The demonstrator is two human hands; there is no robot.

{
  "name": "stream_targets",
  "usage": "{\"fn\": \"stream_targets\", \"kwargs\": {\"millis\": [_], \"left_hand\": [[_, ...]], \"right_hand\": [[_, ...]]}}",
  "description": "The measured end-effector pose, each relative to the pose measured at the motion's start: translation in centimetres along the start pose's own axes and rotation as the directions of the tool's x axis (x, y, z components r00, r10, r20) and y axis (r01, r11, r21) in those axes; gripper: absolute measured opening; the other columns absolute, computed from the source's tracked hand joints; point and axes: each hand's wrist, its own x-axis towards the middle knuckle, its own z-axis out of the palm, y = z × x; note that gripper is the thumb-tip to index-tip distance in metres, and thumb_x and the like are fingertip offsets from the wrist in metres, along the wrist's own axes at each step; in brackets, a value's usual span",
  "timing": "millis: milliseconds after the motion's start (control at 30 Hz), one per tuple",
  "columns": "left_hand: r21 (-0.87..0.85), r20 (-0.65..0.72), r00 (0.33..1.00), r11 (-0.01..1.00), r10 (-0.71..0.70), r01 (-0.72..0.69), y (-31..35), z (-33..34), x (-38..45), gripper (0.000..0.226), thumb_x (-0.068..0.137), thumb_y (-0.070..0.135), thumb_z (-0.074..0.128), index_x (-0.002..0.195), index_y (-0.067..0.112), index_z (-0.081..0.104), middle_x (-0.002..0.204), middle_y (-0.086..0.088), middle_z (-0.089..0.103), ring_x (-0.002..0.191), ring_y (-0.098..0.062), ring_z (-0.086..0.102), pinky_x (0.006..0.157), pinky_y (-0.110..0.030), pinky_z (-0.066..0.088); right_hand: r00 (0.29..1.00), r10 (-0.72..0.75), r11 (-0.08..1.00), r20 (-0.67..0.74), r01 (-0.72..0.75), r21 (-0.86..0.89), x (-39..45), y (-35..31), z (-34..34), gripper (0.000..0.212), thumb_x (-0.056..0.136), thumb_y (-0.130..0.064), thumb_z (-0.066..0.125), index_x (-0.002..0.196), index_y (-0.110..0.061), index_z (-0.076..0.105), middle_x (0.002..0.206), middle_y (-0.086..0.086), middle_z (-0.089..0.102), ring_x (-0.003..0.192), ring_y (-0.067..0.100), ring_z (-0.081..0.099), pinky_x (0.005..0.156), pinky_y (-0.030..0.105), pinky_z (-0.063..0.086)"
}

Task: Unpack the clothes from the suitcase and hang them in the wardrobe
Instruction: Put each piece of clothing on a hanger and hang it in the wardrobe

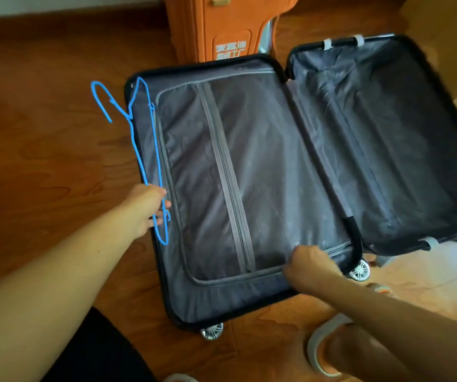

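A black suitcase (150,67) lies open on the wooden floor. Its left half is covered by a zipped grey divider panel (221,175); no clothes show. The right half (387,150) holds only grey lining. My left hand (150,208) grips the lower end of a blue wire hanger (136,139) beside the case's left edge, its hook pointing away from me. My right hand (310,264) is curled at the near right corner of the divider and pinches something at its zip line; the zipper pull itself is hidden under my fingers.
An orange plastic stool or cabinet (221,26) stands just behind the suitcase. A slippered foot (329,346) rests on the floor near the front right corner. Wooden floor (42,119) stretches to the left. A pale box edge (442,31) shows at the upper right.
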Motion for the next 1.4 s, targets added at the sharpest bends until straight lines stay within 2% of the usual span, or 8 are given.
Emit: {"fn": "stream_targets", "kwargs": {"millis": [200, 300, 433, 633, 767, 1033, 1200, 1400], "left_hand": [[0.341, -0.239, 0.958, 0.938, 0.156, -0.068, -0.2, -4.1, 1.0, 0.032, 0.097, 0.015, 0.056, 0.126, 0.001, 0.062, 0.108, -0.016, 0.063, 0.102, -0.036, 0.062, 0.075, -0.031, 0.046], [0.26, -0.177, 0.981, 0.965, 0.079, -0.031, -1.0, -3.9, 1.8, 0.029, 0.1, 0.013, 0.051, 0.123, 0.002, 0.064, 0.118, -0.021, 0.066, 0.11, -0.039, 0.062, 0.089, -0.04, 0.053], [-0.042, -0.085, 0.995, 0.998, -0.052, 0.049, -1.6, -3.5, 2.3, 0.019, 0.098, 0.013, 0.048, 0.096, 0.013, 0.067, 0.084, -0.01, 0.064, 0.076, -0.026, 0.058, 0.069, -0.032, 0.043], [-0.16, -0.088, 0.996, 0.987, 0.001, -0.015, 1.8, -4.3, 5.1, 0.022, 0.102, 0.018, 0.05, 0.083, 0.016, 0.062, 0.077, -0.005, 0.059, 0.064, -0.019, 0.051, 0.063, -0.028, 0.038], [-0.099, -0.107, 0.989, 0.989, 0.101, -0.112, 1.7, -4.2, 7.8, 0.009, 0.101, 0.011, 0.057, 0.095, 0.014, 0.063, 0.079, -0.004, 0.056, 0.063, -0.015, 0.048, 0.036, -0.017, 0.038], [-0.18, -0.119, 0.986, 0.974, 0.115, -0.135, -0.1, -2.9, 10.1, 0.012, 0.096, 0.01, 0.066, 0.107, 0.01, 0.069, 0.101, -0.011, 0.074, 0.086, -0.025, 0.069, 0.073, -0.034, 0.054], [0.023, -0.134, 0.987, 0.996, 0.084, -0.082, 0.0, -1.7, 10.6, 0.027, 0.101, 0.032, 0.059, 0.118, 0.015, 0.069, 0.114, -0.008, 0.072, 0.107, -0.03, 0.066, 0.1, -0.041, 0.05], [0.051, -0.131, 0.991, 0.999, 0.008, -0.002, -0.2, -1.7, 11.7, 0.042, 0.091, 0.047, 0.063, 0.12, 0.018, 0.066, 0.117, -0.007, 0.07, 0.107, -0.032, 0.066, 0.102, -0.05, 0.051]], "right_hand": [[0.929, -0.125, 0.707, 0.349, -0.163, 0.688, 0.2, -16.3, 5.7, 0.018, 0.091, -0.011, 0.056, 0.096, 0.005, 0.063, 0.078, 0.015, 0.075, 0.064, 0.027, 0.071, 0.063, 0.036, 0.061], [0.926, -0.098, 0.275, 0.366, -0.328, 0.904, 4.1, -21.0, 3.4, 0.017, 0.094, -0.003, 0.049, 0.108, 0.003, 0.057, 0.061, 0.011, 0.071, 0.043, 0.018, 0.059, 0.039, 0.021, 0.041], [0.955, -0.175, 0.097, 0.241, -0.227, 0.969, 10.4, -24.5, -3.9, 0.025, 0.099, -0.005, 0.046, 0.122, 0.0, 0.055, 0.044, 0.006, 0.062, 0.031, 0.009, 0.053, 0.031, 0.014, 0.036], [0.88, -0.305, 0.808, -0.365, 0.442, 0.39, 16.1, -26.2, -10.8, 0.009, 0.08, -0.011, 0.055, 0.075, -0.007, 0.061, 0.071, 0.012, 0.068, 0.069, 0.032, 0.066, 0.066, 0.03, 0.056], [0.75, -0.589, 0.703, -0.301, 0.659, 0.266, 18.3, -26.0, -10.7, 0.012, 0.085, -0.001, 0.059, 0.077, -0.005, 0.068, 0.066, 0.015, 0.071, 0.064, 0.029, 0.072, 0.071, 0.04, 0.063], [0.309, -0.939, 0.339, -0.152, 0.753, -0.564, 19.6, -25.2, -14.0, 0.009, 0.093, -0.019, 0.057, 0.098, -0.015, 0.062, 0.101, 0.012, 0.068, 0.092, 0.038, 0.064, 0.071, 0.041, 0.049], [0.538, -0.681, 0.729, -0.497, 0.566, -0.386, 24.1, -29.2, -22.2, 0.025, 0.095, -0.013, 0.052, 0.118, -0.006, 0.058, 0.121, 0.02, 0.063, 0.11, 0.043, 0.061, 0.076, 0.04, 0.044], [0.67, -0.478, 0.846, -0.568, 0.524, -0.094, 27.2, -31.3, -24.9, 0.029, 0.091, -0.014, 0.057, 0.119, -0.006, 0.062, 0.124, 0.016, 0.063, 0.112, 0.038, 0.062, 0.081, 0.04, 0.05]]}}
